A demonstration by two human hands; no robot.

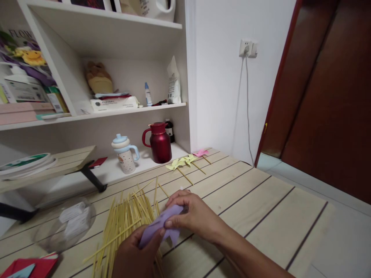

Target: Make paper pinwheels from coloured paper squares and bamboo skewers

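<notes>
I pinch a folded piece of soft lilac paper (pixel 160 227) between both hands above the pale slatted wooden tabletop (pixel 261 208): my left hand (pixel 136 251) closes its thumb and fingers on the lower end, and my right hand (pixel 191 214) clamps the upper end with fingertips on top, probably so the fold stays taut between the two grips. The paper hangs just over a loose heap of thin yellow wooden sticks (pixel 127 224), kept close at hand, while finished yellow and pink paper pinwheels on sticks (pixel 185 162) lie well apart near the dark red metal jug (pixel 159 142).
</notes>
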